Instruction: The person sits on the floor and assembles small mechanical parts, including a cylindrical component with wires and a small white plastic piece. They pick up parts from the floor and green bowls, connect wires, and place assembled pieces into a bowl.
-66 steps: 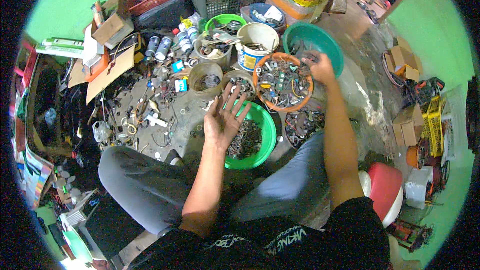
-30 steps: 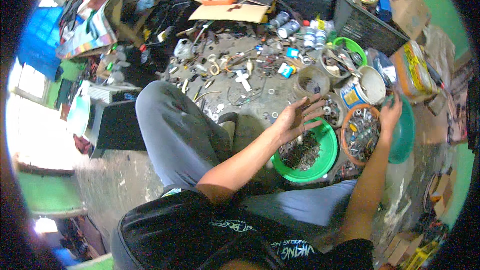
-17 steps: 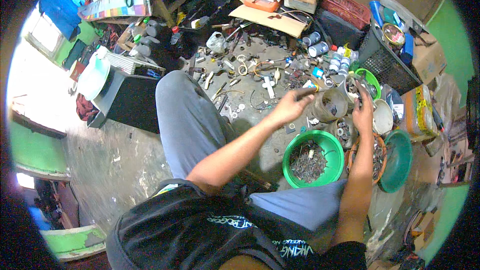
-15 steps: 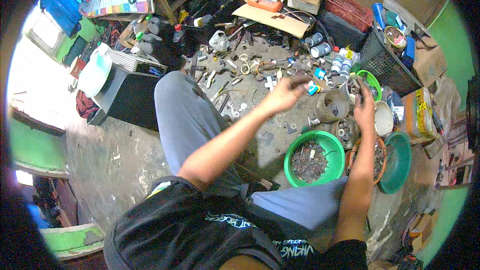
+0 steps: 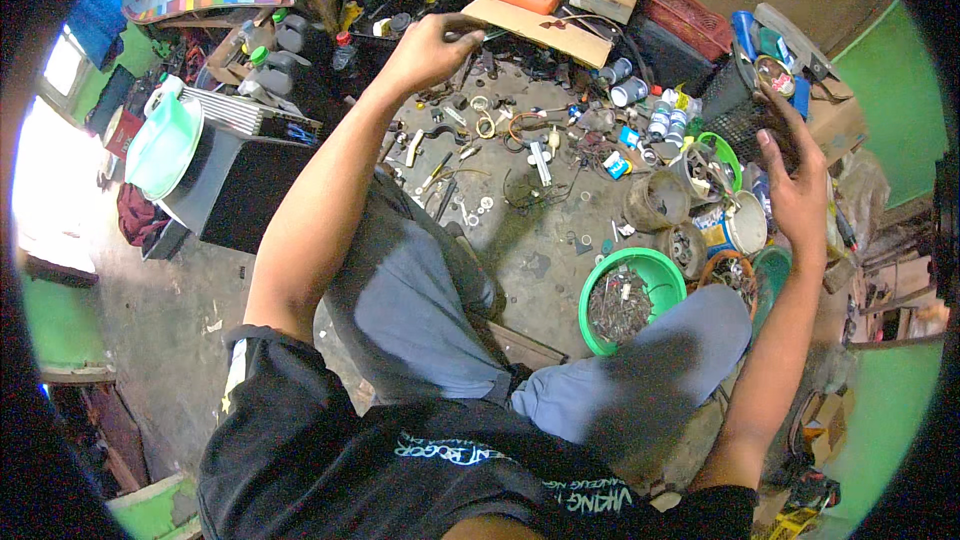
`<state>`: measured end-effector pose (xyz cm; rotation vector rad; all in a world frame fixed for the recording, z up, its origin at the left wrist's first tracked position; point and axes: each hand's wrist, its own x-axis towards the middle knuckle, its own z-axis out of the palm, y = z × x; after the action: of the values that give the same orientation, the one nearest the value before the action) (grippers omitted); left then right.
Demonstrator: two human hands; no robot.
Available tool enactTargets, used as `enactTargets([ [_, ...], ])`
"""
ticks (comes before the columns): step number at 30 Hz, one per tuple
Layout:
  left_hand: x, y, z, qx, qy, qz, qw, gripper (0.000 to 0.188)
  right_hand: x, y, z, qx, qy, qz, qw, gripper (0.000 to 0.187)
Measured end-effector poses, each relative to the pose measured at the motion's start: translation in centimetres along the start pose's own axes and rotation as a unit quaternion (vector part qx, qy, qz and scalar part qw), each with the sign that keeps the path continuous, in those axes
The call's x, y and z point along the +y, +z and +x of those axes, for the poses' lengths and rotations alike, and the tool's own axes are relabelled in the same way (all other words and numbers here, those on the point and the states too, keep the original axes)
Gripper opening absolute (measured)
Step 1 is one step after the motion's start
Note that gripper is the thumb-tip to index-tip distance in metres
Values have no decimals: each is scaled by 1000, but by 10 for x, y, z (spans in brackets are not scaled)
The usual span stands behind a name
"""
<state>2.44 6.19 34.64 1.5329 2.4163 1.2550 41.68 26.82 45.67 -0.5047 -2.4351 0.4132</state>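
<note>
My left hand (image 5: 432, 52) is raised over the far part of the floor, in front of the open cardboard flap (image 5: 540, 32), with its fingers stretched out and nothing visible in it. To the right, my right hand (image 5: 797, 180) hangs with thumb and fingers apart, beside the dark mesh basket (image 5: 735, 95) and the white bucket (image 5: 747, 223). Small parts, rings and tools lie scattered on the floor between the hands, among them a white T-shaped piece (image 5: 541, 164). A bright green basin (image 5: 592, 328) holding many small metal pieces stands near my right knee.
Nearer the middle are a round, dirty tub (image 5: 657, 202) and spray cans (image 5: 661, 120). A red crate (image 5: 683, 15) stands at the back. On the left, a pale green basin (image 5: 160, 152) rests by a black box (image 5: 255, 190). Dark bottles (image 5: 283, 75) stand behind it.
My hands have moved apart: the left went up and to the left, the right farther right. My legs have shifted, and the right knee now covers part of the orange-rimmed basket.
</note>
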Motion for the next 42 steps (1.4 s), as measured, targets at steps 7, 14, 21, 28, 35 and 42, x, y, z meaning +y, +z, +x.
enactTargets([
  [7,44,2,2,20,25,-65,997,36,-45,-5,5,-27,-4,-74,997,44],
  [14,53,5,1,28,67,-89,993,32,-57,4,15,-36,-28,-59,997,43],
  [21,56,-5,-5,16,55,-87,995,36,-63,13,19,-66,-27,-44,996,42],
  [28,46,-19,-15,8,14,-66,998,37,-54,41,38,-99,-51,-6,994,41],
  [35,20,-29,2,-15,36,-39,999,36,-10,82,62,-100,-95,23,990,38],
  [42,17,-18,49,-79,144,116,980,32,75,143,94,-170,-58,63,982,36],
])
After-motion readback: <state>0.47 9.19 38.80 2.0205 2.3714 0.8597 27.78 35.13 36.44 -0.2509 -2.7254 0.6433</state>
